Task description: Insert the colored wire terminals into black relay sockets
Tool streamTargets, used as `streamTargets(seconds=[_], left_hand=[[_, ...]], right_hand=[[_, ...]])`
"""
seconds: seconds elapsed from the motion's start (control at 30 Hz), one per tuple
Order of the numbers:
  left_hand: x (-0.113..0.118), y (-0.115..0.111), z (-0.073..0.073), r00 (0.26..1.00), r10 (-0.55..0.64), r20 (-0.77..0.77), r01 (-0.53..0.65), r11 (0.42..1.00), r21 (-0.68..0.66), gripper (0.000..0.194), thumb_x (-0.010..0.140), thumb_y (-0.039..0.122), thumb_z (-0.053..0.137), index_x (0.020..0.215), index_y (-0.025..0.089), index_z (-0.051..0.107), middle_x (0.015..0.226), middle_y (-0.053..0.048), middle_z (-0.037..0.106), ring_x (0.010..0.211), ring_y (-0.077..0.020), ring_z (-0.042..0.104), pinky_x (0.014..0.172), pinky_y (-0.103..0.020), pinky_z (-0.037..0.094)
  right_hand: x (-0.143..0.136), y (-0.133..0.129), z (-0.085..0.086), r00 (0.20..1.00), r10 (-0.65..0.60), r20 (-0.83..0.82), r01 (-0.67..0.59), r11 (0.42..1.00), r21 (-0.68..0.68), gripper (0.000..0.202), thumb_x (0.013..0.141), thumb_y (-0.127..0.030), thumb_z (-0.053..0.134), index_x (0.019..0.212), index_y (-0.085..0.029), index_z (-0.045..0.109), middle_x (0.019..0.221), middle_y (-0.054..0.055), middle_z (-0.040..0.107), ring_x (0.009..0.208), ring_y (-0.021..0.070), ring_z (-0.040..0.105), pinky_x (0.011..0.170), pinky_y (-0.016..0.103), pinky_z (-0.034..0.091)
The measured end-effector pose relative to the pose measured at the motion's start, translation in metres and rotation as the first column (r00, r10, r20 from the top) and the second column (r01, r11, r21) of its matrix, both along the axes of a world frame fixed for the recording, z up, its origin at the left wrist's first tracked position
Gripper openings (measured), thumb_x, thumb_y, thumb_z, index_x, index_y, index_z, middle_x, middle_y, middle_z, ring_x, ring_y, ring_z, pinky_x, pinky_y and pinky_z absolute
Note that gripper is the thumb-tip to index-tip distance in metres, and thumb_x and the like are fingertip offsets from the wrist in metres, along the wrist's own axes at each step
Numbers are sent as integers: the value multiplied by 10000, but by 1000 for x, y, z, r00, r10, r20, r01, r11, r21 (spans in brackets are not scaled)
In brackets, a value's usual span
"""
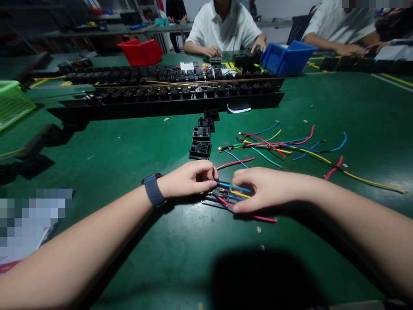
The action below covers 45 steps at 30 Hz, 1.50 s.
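Observation:
A small black plastic socket housing lies low over the green table between my hands, with blue, yellow and red wires running out of its right side. My left hand, with a dark watch band at the wrist, grips its far left edge between thumb and bent fingers. Curled around the wires from the right is my right hand; its thumb presses on the red wire, and its other fingertips are partly hidden. Just beyond, loose coloured wires with metal terminals are spread on the table.
Several black housings form a line leading to long black racks filled with similar parts. A red bin and a blue bin stand behind. A green basket is at left. Two people in white shirts work across the table.

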<state>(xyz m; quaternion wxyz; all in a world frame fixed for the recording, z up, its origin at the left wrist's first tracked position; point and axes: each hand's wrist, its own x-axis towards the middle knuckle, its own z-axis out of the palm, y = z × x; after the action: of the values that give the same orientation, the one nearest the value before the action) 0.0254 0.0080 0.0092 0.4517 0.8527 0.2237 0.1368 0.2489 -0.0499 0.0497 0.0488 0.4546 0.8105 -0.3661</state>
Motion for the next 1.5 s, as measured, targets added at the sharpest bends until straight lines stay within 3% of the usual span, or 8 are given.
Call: streamTargets(seconds=[0.37,0.47,0.67,0.8,1.07,1.2,1.4,1.5], left_hand=[[-3,-2,1,999,-8,-39,9,999,33,212,857,353,564,891,144,563,916,-49,606,806,-146,561,710,-269,457],[0,-10,5,995,-35,-97,51,984,170,356,831,466,596,999,153,570,947,-49,602,828,-162,565,723,-277,456],[9,-33,12,905,143,-400,179,726,664,520,894,648,333,1083,198,511,1036,-64,571,807,-221,600,614,-327,449],[10,-35,12,877,213,-430,216,626,749,592,871,719,236,1018,213,505,961,-44,557,705,-211,603,529,-328,409],[10,-34,8,900,241,-364,116,672,731,509,878,675,317,1011,223,508,954,-50,537,812,-224,566,656,-340,441],[11,-33,6,909,213,-358,122,686,717,496,867,659,365,1044,224,526,963,-64,537,815,-226,541,681,-349,426],[11,-35,8,919,225,-323,106,648,754,495,895,610,339,1043,193,561,965,-90,574,894,-268,534,731,-407,413],[13,-39,8,950,151,-273,120,629,768,514,916,564,342,1183,164,523,1158,-110,579,1077,-289,504,904,-457,400]], right_hand=[[-10,-8,-4,996,59,73,-68,988,138,187,793,-351,550,795,-174,613,835,48,563,754,182,534,695,291,410],[-9,-8,-5,993,97,74,-108,981,164,187,831,-317,508,821,-168,622,852,61,584,771,188,550,715,297,417],[-13,-12,-8,991,97,96,-120,955,271,256,894,-324,443,943,-161,633,919,96,659,831,225,610,726,315,424],[-20,-17,-9,982,93,162,-139,945,295,337,926,-382,396,1108,-175,592,907,100,699,801,271,655,685,348,419],[-17,-19,-10,994,-103,27,105,992,-69,353,927,-460,419,1180,-235,520,811,40,666,645,191,625,580,279,425],[-15,-18,-15,970,-235,-62,172,844,-508,443,920,-533,407,1234,-223,449,668,-23,580,427,118,517,421,229,396],[-14,-12,-17,960,-167,-225,97,951,-294,394,913,-497,470,1145,-199,580,1155,78,632,1041,232,582,931,371,445],[-13,-13,-17,969,-149,-196,93,959,-268,408,927,-493,434,1141,-179,582,1214,99,620,1072,255,574,950,408,432]])
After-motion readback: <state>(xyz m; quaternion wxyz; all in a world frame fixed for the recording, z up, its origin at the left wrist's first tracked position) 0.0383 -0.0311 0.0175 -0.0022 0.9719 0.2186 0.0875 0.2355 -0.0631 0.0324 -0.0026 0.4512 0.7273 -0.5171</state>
